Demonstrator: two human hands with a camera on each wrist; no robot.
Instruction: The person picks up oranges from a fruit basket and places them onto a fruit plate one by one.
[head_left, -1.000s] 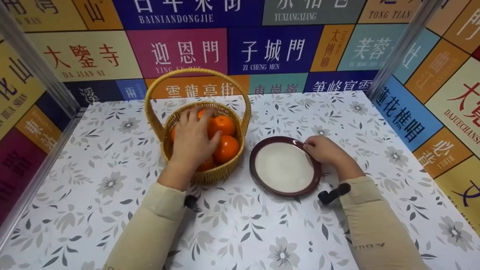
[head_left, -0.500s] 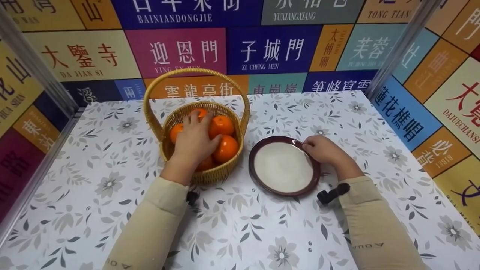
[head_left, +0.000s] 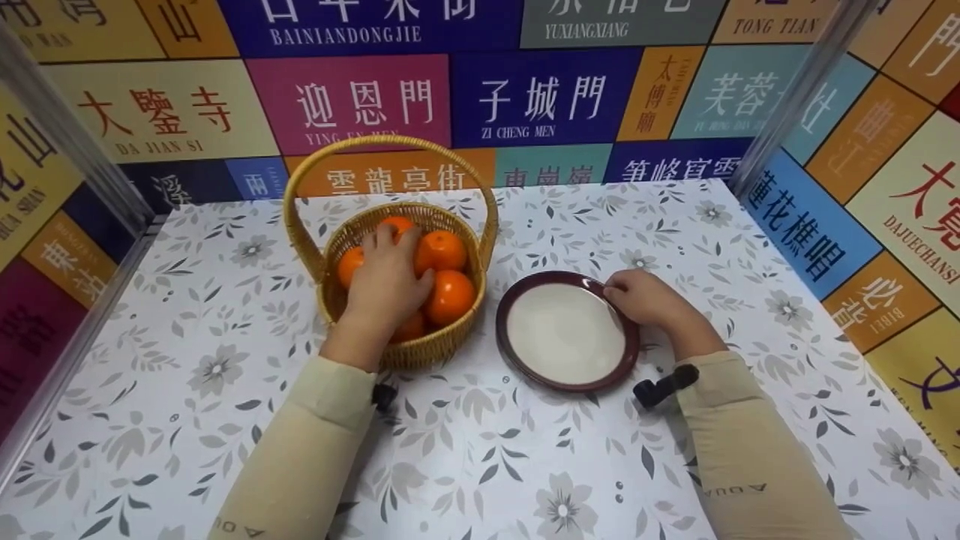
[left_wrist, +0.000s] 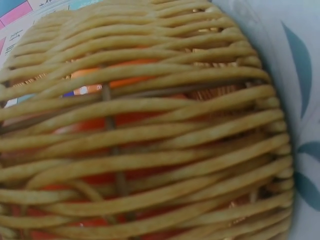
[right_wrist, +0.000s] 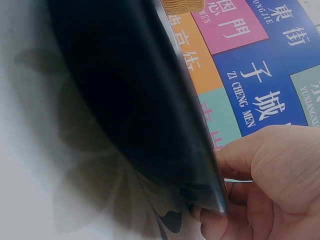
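Several oranges [head_left: 451, 295] sit inside the wicker basket [head_left: 431, 351], and the step in hand appears to be picking one out: the left hand [head_left: 388, 279] reaches in over them from above, though whether its fingers have closed around a fruit cannot be told. Just to the basket's right, the right hand [head_left: 643, 298] pinches the rim of the bare plate [head_left: 568, 334] between thumb and fingers. Lifting would call for a secure hold and a path clear of the arched handle [head_left: 390, 140].

Woven basket [left_wrist: 165, 161] side; orange fruit [left_wrist: 92, 124] through gaps
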